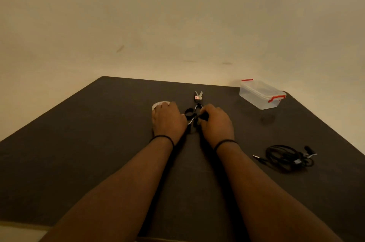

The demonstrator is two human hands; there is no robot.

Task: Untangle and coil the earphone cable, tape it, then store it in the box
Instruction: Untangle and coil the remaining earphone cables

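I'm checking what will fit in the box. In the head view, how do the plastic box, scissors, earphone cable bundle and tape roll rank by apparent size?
1. Earphone cable bundle and plastic box: look alike; the bundle is nearer, so unsure.
2. Scissors, partly hidden by the hands.
3. Tape roll, mostly covered by the left hand.

A clear box (260, 94) with red clips, black earphone cable (287, 156), white tape roll (159, 104), dark table (79, 143).
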